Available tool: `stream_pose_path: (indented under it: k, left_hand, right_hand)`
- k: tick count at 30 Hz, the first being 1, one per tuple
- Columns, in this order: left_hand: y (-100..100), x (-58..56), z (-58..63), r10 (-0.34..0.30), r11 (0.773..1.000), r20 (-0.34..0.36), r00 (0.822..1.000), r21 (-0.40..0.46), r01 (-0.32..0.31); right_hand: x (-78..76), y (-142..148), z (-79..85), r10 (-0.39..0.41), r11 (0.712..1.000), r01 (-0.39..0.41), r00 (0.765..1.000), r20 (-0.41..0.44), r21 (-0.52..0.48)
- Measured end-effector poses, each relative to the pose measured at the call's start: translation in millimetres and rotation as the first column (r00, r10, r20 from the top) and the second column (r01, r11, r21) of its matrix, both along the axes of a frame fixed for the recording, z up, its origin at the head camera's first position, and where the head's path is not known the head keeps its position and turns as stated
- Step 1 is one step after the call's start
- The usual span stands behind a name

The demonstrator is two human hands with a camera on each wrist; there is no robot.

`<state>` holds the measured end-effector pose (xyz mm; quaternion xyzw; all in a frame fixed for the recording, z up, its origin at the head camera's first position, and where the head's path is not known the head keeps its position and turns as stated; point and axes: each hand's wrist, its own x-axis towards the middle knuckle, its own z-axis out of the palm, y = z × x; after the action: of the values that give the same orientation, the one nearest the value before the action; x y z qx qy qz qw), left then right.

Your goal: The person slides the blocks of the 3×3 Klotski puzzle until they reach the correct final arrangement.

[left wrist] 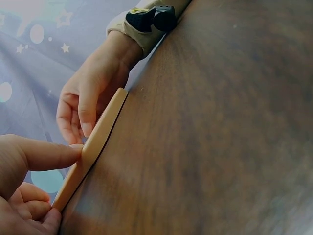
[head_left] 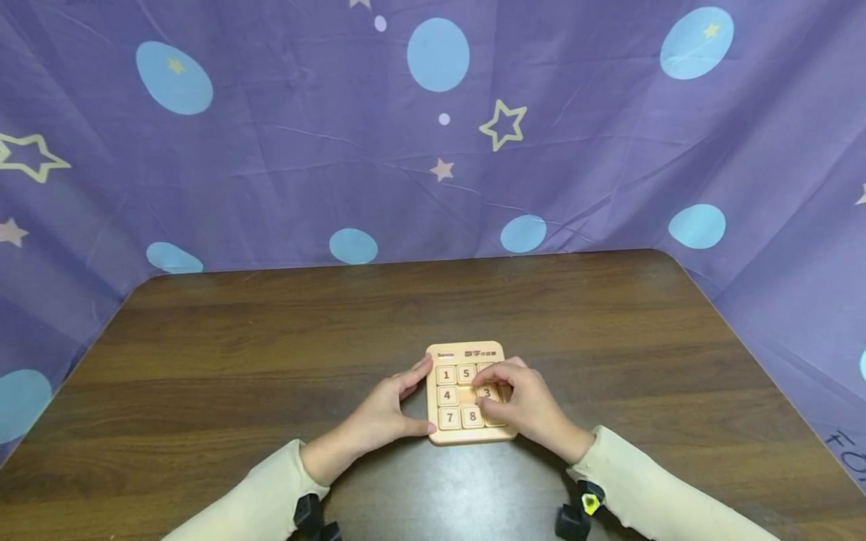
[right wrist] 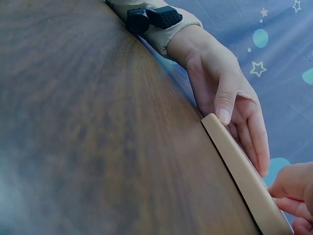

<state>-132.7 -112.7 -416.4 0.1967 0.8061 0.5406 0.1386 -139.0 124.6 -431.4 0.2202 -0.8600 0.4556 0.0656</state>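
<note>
A pale wooden number puzzle (head_left: 470,437) lies on the table with square tiles in rows. Tiles 1, 5, 4, 7 and 8 show, with a gap between the 4 tile (head_left: 447,395) and the 3 tile (head_left: 488,392). My left hand (head_left: 380,409) holds the puzzle's left side, thumb at the near corner and fingers by the far one. Over its right side is my right hand (head_left: 531,402), index finger and thumb bent loosely to either side of the 3 tile. That hand covers the right column's other tiles. From the left wrist, the puzzle's pale edge (left wrist: 100,134) shows side-on.
The brown wooden table (head_left: 237,361) extends around the puzzle. A purple curtain (head_left: 304,165) with blue dots and stars hangs behind its far edge and at both sides. Black wrist devices (head_left: 571,522) sit on both pale sleeves.
</note>
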Motion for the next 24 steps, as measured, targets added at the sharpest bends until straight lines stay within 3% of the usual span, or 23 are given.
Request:
stream_pose_path:
  k: [8,19,24]
  left_hand:
    - [0.2,0.5,0.2,0.003,1.000,-0.010,1.000,-0.015,-0.003]
    - [0.4,1.0,-0.3,0.028,0.999,-0.003,1.000,-0.033,-0.028]
    - [0.4,0.7,-0.4,0.024,0.999,-0.009,1.000,-0.032,-0.024]
  right_hand:
    - [1.1,4.6,0.1,-0.013,1.000,0.013,1.000,-0.008,-0.005]
    - [-6.0,6.1,0.1,-0.003,0.993,0.012,0.997,0.080,-0.115]
    - [-10.9,5.2,0.2,-0.018,0.994,0.026,0.997,0.077,-0.109]
